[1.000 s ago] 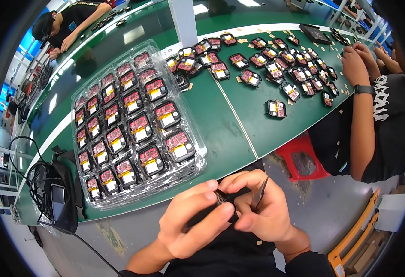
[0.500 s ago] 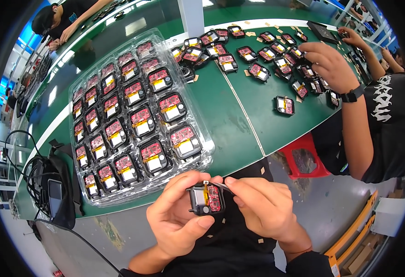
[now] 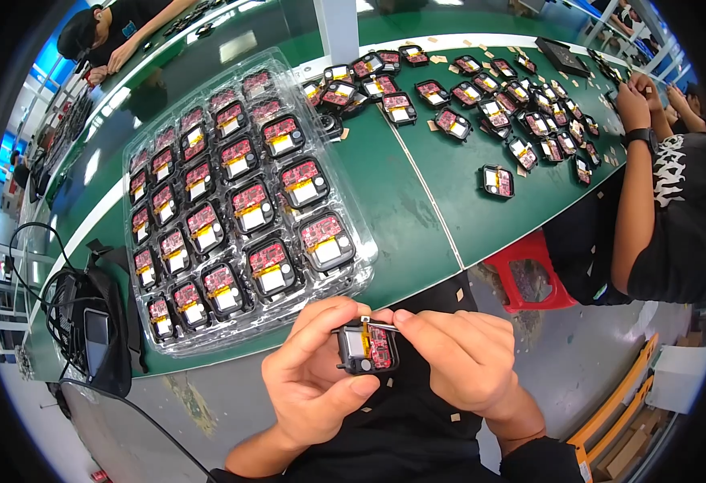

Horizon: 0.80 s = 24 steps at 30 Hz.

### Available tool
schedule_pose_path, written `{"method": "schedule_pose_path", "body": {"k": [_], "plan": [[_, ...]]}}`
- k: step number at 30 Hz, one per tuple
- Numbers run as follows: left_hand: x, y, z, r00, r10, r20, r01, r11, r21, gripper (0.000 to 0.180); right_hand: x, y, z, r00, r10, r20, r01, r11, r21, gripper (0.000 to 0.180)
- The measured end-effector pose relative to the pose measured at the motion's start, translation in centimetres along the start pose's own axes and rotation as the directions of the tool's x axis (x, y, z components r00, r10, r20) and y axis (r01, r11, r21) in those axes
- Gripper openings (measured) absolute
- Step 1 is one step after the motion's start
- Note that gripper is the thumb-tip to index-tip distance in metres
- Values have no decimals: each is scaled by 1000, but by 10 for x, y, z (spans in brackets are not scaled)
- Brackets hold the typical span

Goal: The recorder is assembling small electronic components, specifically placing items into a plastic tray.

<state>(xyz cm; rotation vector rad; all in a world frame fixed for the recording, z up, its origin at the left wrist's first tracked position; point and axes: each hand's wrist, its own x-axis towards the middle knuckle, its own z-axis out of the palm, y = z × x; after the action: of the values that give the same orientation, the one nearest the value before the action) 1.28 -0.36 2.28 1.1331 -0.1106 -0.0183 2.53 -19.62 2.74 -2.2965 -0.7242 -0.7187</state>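
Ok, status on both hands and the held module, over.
Left hand gripping black-cased circuit module. Right hand pinching slim metallic tool, tip by yellow flex strip. Nothing visibly in the way.

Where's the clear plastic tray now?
In the head view, the tray lies left of centre on the green table, beyond the left hand, right of the black bag.

Left hand [image 3: 309,388] holds a circuit module [image 3: 375,352], right hand [image 3: 467,362] a thin tool [image 3: 383,325].
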Motion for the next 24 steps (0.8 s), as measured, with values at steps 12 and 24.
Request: {"method": "schedule_pose_path", "body": {"k": [12, 24], "plan": [[-2, -7, -6, 993, 79, 91, -73, 995, -67, 65, 1, -9, 3, 998, 38, -50, -40, 999, -34, 38], [-4, -1, -2, 997, -66, -33, 64, 996, -62, 76, -2, -8, 8, 996, 3, -93, -10, 997, -80, 37]]}}
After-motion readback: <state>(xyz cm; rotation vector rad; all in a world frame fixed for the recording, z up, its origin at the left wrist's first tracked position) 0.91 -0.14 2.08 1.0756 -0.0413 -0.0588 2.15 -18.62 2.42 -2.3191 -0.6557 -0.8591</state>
